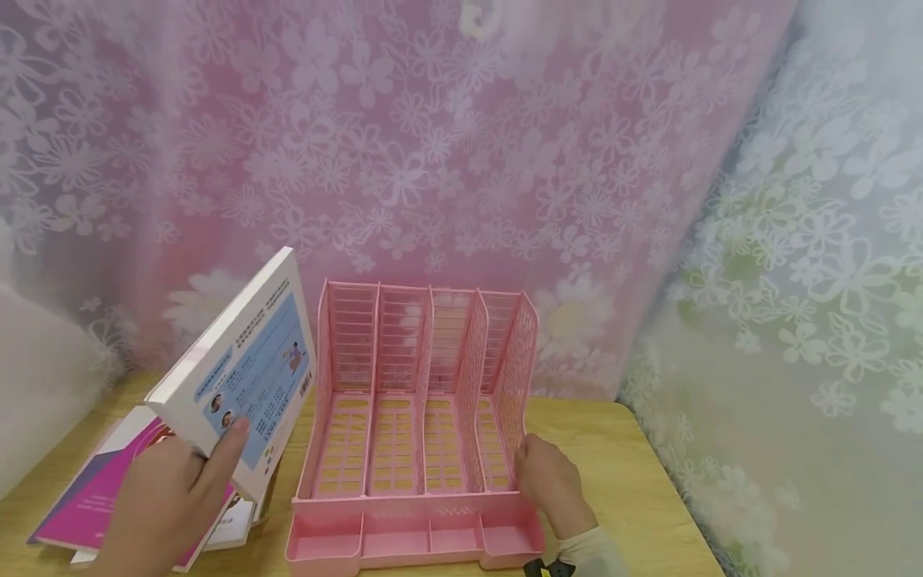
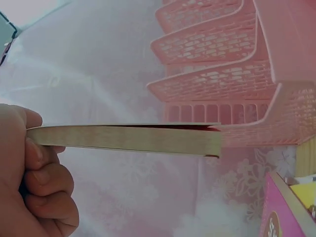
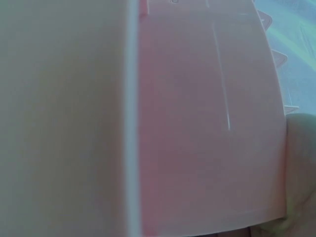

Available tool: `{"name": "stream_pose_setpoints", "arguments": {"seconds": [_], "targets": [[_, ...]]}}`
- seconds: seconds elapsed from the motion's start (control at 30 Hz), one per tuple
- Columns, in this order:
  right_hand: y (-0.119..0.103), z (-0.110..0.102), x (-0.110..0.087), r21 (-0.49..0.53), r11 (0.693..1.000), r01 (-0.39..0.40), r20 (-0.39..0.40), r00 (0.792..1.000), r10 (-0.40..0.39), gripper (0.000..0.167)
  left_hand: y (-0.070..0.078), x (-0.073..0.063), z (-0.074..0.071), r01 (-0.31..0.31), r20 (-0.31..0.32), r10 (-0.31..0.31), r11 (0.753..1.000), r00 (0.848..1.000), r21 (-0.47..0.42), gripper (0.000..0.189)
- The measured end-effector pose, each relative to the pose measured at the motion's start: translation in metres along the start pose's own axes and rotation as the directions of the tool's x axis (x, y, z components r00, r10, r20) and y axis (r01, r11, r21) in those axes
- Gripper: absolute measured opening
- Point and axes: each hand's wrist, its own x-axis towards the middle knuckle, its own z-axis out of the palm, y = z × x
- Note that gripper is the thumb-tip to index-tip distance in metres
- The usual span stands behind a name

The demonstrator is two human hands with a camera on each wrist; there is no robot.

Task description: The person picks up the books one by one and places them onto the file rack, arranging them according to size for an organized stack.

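"Head view, far left: what lies there?"

"A magenta-and-purple book lies on a wood-grain table, with a white book partly under it."

"And next along?"

"The left hand pinches a white book with a blue panel, thumb across the printed cover, fingers behind. The book is tilted, raised over the others, just left of the rack. Whether it touches the rack, I can't tell."

"The rack itself?"

"A pink four-slot file rack stands upright, small trays along its front. All four slots show bare lattice floors."

"At the right end?"

"The right hand grips the rack's right side low at the front."

"So how far along?"

"Early, I'd judge: one book lifted, none in a slot, the others left lying on the table."
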Motion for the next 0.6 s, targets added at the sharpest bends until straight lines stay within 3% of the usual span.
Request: {"name": "stream_pose_setpoints", "arguments": {"seconds": [0.17, 0.33, 0.47, 0.6], "targets": [[0.002, 0.002, 0.000, 0.006, 1.000, 0.011, -0.004, 1.000, -0.011, 0.022, 0.008, -0.007, -0.003, -0.058, -0.059, 0.055, 0.997, 0.997, -0.052, 0.047], [0.002, 0.003, 0.000, 0.009, 1.000, 0.011, -0.002, 1.000, -0.011, 0.022, 0.019, -0.009, -0.001, -0.031, 0.024, 0.034, 0.994, 0.999, -0.108, 0.046], [0.002, 0.003, 0.000, 0.003, 1.000, 0.013, 0.005, 1.000, -0.013, 0.023, 0.024, 0.006, 0.010, 0.008, 0.136, -0.010, 1.000, 0.991, 0.014, 0.047], [0.003, 0.002, 0.001, 0.005, 1.000, 0.014, 0.003, 1.000, -0.014, 0.023, 0.026, 0.025, 0.028, -0.013, 0.221, -0.017, 0.991, 0.975, 0.131, 0.060]]}}
